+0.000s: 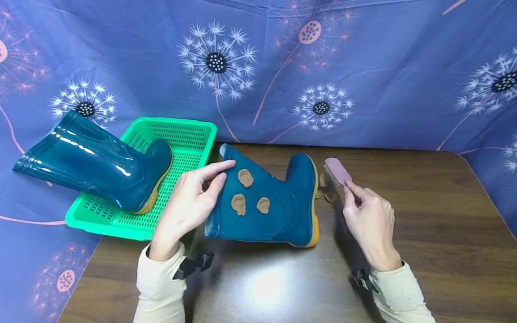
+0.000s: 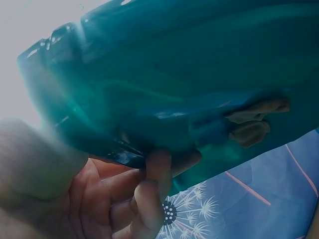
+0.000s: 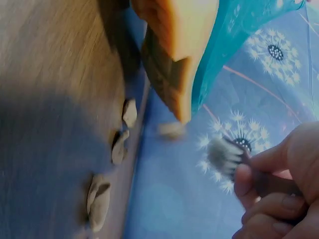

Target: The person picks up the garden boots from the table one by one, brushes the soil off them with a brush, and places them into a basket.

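Observation:
A dark teal rain boot [image 1: 276, 223] with a yellow sole [image 1: 315, 225] lies on its side, its opening toward the left. Three brown clay-like lumps [image 1: 263, 205] stick to its shaft. My left hand [image 1: 185, 201] grips the boot by the shaft near the opening, thumb and index finger over the upper side. My right hand [image 1: 371, 224] holds a small brush with a pink back [image 1: 337, 171] by its handle, just right of the sole. Its pale bristles [image 3: 224, 157] show in the right wrist view, close to a blurred brown lump [image 3: 172, 130] below the sole.
Several loose brown pieces [image 3: 98, 201] lie on the wooden table [image 1: 438, 234] beside the sole. At the left stands a green plastic basket [image 1: 189, 122], with a second teal boot [image 1: 92, 160] leaning out over its edge. A blue dandelion-print cloth [image 1: 380, 90] hangs behind the table.

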Available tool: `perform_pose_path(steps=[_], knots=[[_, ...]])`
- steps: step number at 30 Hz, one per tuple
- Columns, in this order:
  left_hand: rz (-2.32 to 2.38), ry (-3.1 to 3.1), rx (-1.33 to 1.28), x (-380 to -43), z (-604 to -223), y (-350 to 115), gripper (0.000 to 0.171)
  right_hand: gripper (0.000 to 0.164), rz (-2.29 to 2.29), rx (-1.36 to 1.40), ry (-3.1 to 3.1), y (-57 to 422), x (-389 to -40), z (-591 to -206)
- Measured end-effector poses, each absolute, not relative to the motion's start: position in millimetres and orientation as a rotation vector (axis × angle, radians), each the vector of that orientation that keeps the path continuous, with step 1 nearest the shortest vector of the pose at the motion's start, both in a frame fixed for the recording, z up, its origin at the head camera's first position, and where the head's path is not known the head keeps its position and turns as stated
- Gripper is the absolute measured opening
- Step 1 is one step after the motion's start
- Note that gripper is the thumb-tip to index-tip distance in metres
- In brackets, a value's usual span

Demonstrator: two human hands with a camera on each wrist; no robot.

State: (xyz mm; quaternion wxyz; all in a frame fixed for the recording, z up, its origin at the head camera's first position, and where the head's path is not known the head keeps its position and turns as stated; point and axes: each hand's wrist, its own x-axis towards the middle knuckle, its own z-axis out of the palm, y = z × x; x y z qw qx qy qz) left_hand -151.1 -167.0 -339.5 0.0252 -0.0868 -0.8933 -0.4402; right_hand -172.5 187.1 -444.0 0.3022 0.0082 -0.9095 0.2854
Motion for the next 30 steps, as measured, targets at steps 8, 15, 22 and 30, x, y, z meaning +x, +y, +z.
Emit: perform_pose_path(steps=[8,15,22,30], knots=[[-1.378,-2.756,-0.249,-150,-340,-168,0.038,0.024,0.753,0.242,-2.462,174,-172,-452],[-1.368,-2.758,-0.27,-151,-340,-166,0.038,0.022,0.738,0.121,-2.452,181,-171,-451],[-1.373,-2.755,-0.265,-151,-340,-166,0.038,0.023,0.824,0.237,-2.413,166,-160,-438],[-1.403,-2.729,-0.259,-155,-342,-163,0.038,0.029,0.996,0.438,-2.361,140,-132,-424]])
